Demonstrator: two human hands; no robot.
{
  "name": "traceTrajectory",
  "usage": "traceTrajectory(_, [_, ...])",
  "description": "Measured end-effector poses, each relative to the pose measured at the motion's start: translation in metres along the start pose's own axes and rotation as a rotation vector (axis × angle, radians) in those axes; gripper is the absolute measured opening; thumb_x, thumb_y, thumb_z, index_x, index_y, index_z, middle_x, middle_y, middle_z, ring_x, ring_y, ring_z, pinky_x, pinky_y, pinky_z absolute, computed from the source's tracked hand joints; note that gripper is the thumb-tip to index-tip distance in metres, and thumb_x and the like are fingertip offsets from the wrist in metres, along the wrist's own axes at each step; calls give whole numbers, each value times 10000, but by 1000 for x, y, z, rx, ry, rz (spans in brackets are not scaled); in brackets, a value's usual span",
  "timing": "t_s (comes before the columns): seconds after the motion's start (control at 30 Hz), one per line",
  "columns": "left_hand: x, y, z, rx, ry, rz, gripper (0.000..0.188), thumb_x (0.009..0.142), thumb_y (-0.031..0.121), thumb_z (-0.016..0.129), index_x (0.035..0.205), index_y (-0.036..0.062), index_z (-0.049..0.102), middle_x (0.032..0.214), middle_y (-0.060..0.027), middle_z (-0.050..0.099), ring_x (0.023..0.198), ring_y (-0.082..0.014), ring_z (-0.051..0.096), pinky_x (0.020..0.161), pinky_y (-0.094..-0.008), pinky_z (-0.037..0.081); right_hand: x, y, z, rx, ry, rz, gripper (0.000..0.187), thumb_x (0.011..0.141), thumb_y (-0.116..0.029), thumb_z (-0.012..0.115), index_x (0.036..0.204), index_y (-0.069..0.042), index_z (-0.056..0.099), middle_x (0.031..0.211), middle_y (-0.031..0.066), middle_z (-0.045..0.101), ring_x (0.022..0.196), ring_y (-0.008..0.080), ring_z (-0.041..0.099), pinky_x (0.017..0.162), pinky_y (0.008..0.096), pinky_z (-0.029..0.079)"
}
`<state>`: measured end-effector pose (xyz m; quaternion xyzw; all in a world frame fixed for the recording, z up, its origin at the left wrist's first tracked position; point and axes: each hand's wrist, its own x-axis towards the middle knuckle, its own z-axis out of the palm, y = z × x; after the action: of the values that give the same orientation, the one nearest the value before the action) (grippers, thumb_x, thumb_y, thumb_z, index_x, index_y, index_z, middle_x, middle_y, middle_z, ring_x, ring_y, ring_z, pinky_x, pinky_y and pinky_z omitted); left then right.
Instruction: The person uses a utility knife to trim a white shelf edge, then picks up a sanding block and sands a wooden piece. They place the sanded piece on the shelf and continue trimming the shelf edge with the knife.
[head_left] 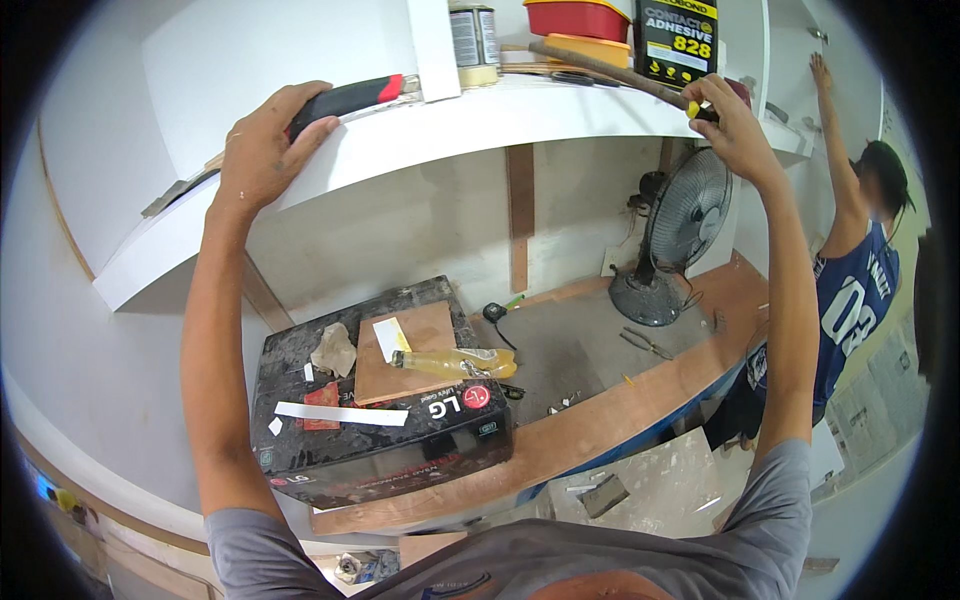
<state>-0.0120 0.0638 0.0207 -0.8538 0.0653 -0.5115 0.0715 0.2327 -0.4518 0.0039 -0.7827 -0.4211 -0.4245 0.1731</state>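
Note:
My left hand (268, 145) is at the upper left, on the edge of the white shelf (420, 133). Its fingers close round a black handle with a red end (350, 103); the rest of this tool is partly hidden by my hand and a white upright. My right hand (738, 128) is raised at the upper right by the shelf edge. Between its fingertips sits a small yellow-and-black object (703, 111), its kind unclear. A long brown stick (610, 72) slants along the shelf and ends close to those fingers. A grey flat blade (170, 197) lies left of my left hand.
A tin (473, 38), a red container (578, 18) and a black-and-yellow can (677, 40) stand on the shelf. Below are a fan (690, 210), pliers (647, 343) and a black box (390, 450) bearing a bottle (455, 363). A co-worker (858, 260) reaches up at right.

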Motion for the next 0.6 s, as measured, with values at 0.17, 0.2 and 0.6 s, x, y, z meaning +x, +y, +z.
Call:
traceTrajectory(0.17, [1,-3,5,-15,7,5,420,989,435,724,1313,170,727,1225,-62,775,1010,-247,751,915,-372,589,-36,-21,8,-92,19,-39,377,948,-33,682,1302,-153,630,1163,108,686,1034,380,679,862,473,530])
traceTrajectory(0.2, [0,-4,5,-2,4,-6,423,989,440,723,1316,171,727,1228,-60,775,1014,-248,751,918,-371,589,-36,-30,14,-110,34,-83,389,960,-50,677,1328,-169,637,1154,110,693,1024,376,683,862,470,531])
traceTrajectory(0.6, [-2,2,5,44,24,-49,436,1003,508,691,1324,213,717,1219,-33,768,1019,-239,745,917,-368,588,0,-80,68,-269,206,-325,321,1018,-214,662,1337,-225,691,1070,17,678,900,232,705,811,388,579])
